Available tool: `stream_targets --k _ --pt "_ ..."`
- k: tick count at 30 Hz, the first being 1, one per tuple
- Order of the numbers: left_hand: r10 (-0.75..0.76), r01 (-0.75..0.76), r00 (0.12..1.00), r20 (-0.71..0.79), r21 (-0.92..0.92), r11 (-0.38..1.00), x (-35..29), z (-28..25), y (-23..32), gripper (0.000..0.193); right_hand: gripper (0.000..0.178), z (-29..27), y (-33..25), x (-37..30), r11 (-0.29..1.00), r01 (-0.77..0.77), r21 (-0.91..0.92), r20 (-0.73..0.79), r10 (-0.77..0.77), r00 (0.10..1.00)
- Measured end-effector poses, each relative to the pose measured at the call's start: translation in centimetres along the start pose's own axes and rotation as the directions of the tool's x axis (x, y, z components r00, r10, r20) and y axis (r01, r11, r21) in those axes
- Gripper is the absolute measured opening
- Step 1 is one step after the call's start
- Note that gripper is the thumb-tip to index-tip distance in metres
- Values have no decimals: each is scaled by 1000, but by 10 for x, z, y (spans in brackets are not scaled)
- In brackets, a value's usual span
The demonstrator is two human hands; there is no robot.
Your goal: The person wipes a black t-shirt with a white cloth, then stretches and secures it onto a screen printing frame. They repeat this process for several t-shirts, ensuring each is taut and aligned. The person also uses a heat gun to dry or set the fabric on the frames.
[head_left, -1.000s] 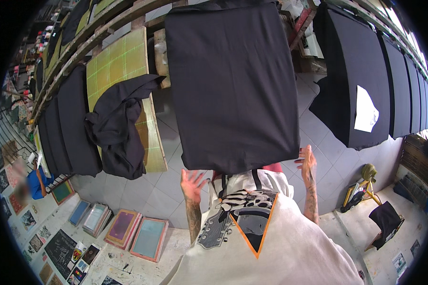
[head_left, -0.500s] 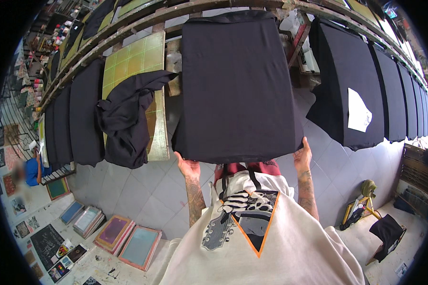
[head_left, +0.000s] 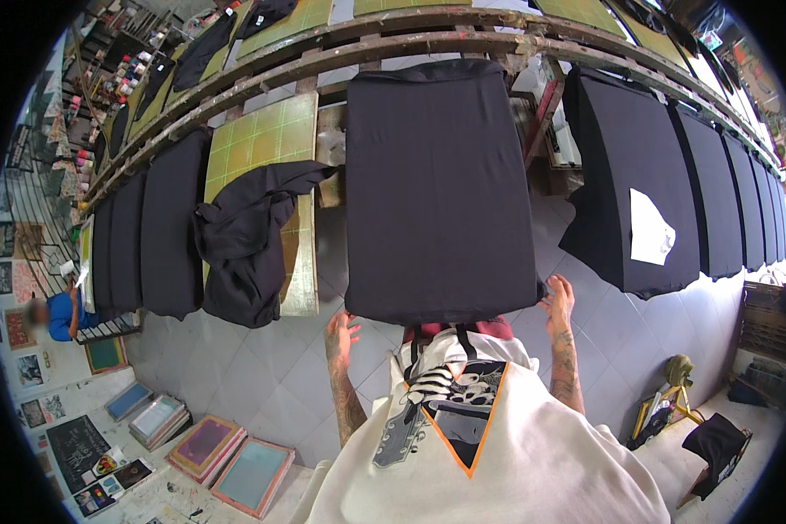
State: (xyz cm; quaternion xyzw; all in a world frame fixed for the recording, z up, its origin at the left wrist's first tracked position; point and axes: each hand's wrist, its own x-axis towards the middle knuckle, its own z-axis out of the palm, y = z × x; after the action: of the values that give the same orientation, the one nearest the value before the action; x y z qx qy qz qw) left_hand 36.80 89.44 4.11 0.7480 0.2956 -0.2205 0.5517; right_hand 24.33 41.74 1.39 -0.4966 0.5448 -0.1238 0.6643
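Observation:
A black T-shirt (head_left: 437, 192) lies stretched flat over a printing board straight in front of me. My left hand (head_left: 341, 332) hovers just below its near left corner, fingers spread, holding nothing. My right hand (head_left: 557, 301) is at the near right corner, fingers apart, touching or almost touching the shirt's edge. To the left, a crumpled black shirt (head_left: 249, 240) lies across a bare yellow-green board (head_left: 271, 140).
More boards with black shirts run left (head_left: 162, 236) and right (head_left: 637, 183); one on the right carries a white print (head_left: 651, 229). Wooden rails (head_left: 393, 44) hold the boards. Stacked printing screens (head_left: 227, 458) lie on the tiled floor. A person in blue (head_left: 57, 314) sits far left.
Both hands have let go of the shirt's near corners and dropped slightly; the left hand is now clear of the cloth. The view has tilted up along the boards.

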Motion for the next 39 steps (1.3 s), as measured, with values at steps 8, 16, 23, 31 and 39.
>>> stream_targets --k 8,16,23,31,39 --pt "525 -467 844 -108 332 819 31 30 166 73 33 79 -105 64 856 469 -215 189 -435 880" --pt "698 -664 675 241 612 430 278 128 331 76 42 243 -233 198 738 554 -385 392 -413 822" --pt "580 -519 791 196 717 466 351 184 411 77 68 336 -293 291 798 314 -515 307 -171 936" --pt "336 -341 940 59 112 933 410 189 408 54 32 364 -308 312 961 101 -259 323 -13 946" --pt "717 -610 670 -191 409 679 372 207 430 41 43 355 -316 344 474 529 -704 185 -597 781"
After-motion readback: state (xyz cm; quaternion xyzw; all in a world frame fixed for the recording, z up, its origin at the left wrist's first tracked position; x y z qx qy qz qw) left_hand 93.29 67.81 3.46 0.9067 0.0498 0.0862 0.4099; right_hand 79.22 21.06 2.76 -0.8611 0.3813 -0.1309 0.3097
